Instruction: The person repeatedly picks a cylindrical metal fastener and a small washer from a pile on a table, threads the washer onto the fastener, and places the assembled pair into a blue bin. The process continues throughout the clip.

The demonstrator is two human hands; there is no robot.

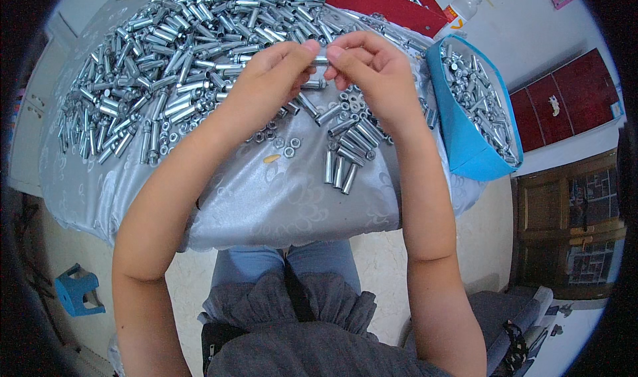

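Observation:
Both hands meet above the table, pinching a small silver sleeve anchor bolt (pixel 320 60) from its two ends. My left hand (pixel 274 72) is closed on its left end, fingers curled beneath the thumb. On the other end, my right hand (pixel 375 71) grips with thumb and forefinger; the fingers cover much of the part. A large heap of metal sleeve anchors (pixel 193 51) spreads behind and left of the hands. Below the right hand lie loose metal sleeves (pixel 355 137) and washers (pixel 352 99). Several hex nuts (pixel 289 144) rest nearer to me, beside the left forearm.
A blue fabric bin (pixel 475 161) full of anchors stands at the table's right edge. Behind is a red box (pixel 389 8) with more metal parts, next to a plastic bottle (pixel 465 6). A shiny silver-grey tablecloth (pixel 279 211) covers the table. A blue stool (pixel 78 290) stands on the floor at left.

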